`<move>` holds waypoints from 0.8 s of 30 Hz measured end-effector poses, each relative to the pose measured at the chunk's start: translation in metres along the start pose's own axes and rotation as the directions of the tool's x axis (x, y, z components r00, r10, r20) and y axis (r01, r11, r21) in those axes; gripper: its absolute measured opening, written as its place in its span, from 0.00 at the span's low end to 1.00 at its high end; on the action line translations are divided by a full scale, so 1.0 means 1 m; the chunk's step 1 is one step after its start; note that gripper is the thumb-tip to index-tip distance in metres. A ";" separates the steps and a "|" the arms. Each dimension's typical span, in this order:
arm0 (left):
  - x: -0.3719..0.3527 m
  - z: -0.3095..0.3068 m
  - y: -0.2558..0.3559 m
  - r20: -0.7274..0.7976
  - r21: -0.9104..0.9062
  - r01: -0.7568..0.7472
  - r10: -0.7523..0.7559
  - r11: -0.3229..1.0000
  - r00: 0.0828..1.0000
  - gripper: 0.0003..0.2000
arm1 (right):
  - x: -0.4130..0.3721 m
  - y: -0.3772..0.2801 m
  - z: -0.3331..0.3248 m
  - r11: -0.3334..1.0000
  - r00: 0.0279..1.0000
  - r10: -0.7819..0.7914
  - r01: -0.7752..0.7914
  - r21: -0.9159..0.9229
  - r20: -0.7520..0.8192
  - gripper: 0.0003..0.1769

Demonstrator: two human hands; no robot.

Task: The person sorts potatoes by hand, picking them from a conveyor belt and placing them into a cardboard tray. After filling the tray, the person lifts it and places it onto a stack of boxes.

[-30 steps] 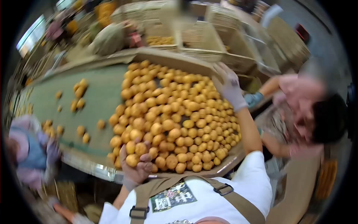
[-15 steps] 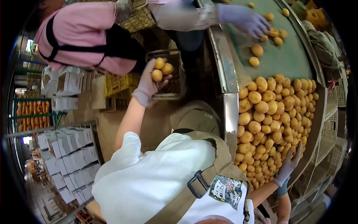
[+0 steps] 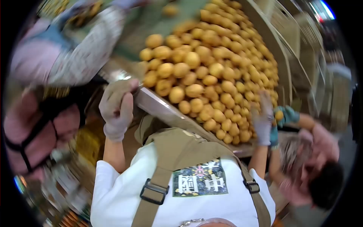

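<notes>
Many round yellow-brown fruits (image 3: 200, 72) are heaped behind a metal edge (image 3: 162, 106). My left hand (image 3: 116, 109), in a pale glove, is over the left end of that edge with its fingers curled in; no fruit shows in it. At the right side of the heap is my right hand (image 3: 262, 119), gloved and blurred, its fingers stretched out against the fruits.
A co-worker's teal-gloved hand (image 3: 288, 115), with a fruit beside it, is close to my right hand. Another person's patterned sleeve (image 3: 89, 49) reaches over the green belt (image 3: 132, 36). A yellow crate (image 3: 90, 140) stands at lower left; pale crates (image 3: 310, 32) are at upper right.
My view has turned toward the heap. My left hand has come from the side to the metal edge, and the three fruits it held are no longer visible in it.
</notes>
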State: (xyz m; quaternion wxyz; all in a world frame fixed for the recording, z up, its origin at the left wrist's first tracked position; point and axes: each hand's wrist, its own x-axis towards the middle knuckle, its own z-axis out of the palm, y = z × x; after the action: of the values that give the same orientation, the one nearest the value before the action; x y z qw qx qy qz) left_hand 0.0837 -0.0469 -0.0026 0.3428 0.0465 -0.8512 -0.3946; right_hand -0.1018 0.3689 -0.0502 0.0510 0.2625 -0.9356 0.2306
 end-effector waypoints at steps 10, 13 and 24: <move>0.063 0.089 0.016 0.805 0.051 -0.457 0.234 0.888 0.544 0.10 | -0.032 -0.037 0.039 0.959 0.967 0.253 -0.255 -0.126 -0.027 0.32; 0.067 0.083 0.005 0.812 0.106 -0.487 0.208 0.867 0.546 0.07 | -0.015 -0.077 0.057 0.990 0.988 -0.134 0.131 0.043 0.082 0.24; 0.060 0.057 -0.002 0.644 0.225 -0.388 0.163 0.894 0.748 0.08 | 0.031 -0.095 0.073 0.986 0.990 -0.121 0.128 -0.111 0.073 0.25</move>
State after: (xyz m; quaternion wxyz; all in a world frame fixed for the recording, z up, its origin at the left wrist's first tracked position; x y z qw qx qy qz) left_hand 0.0027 -0.0328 0.0026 0.0919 -0.1521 -0.9680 -0.1772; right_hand -0.0774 0.2491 -0.0700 0.0495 0.3244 -0.9303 0.1639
